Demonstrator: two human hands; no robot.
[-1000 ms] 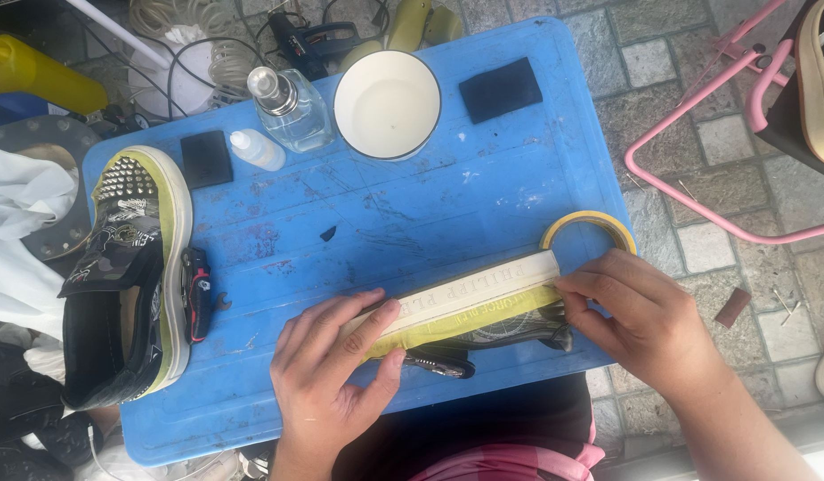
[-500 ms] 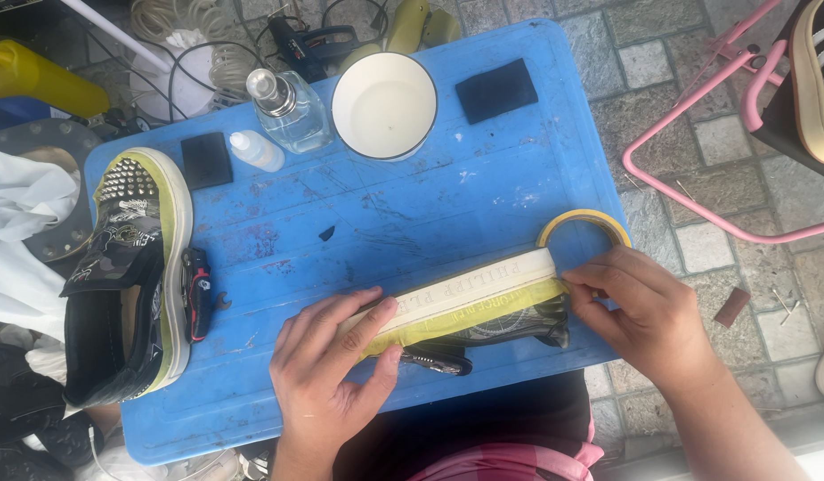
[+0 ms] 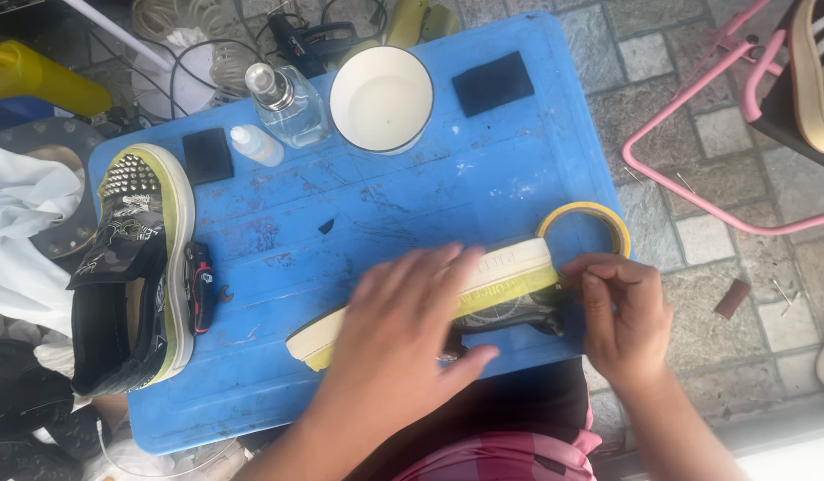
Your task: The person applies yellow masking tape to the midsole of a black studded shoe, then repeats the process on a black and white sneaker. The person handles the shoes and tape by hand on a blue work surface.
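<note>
2 hands on the shoe (image 3: 505, 281): left hand (image 3: 412, 330) flat over it, right hand (image 3: 621, 316) pinching tape (image 3: 510, 294) at heel; strip may wrinkle.

A white bowl (image 3: 381, 98), glass bottle (image 3: 285, 104) and second studded shoe (image 3: 136, 267) sit on the blue board (image 3: 358, 205).

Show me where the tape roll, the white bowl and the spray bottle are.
tape roll (image 3: 615, 223), head view, right rim of ring
white bowl (image 3: 381, 96), head view, inside bottom
spray bottle (image 3: 293, 109), head view, clear glass body

Bright, even daylight, soft shadows, sharp focus except motion blur on the left hand (image 3: 403, 330).
</note>
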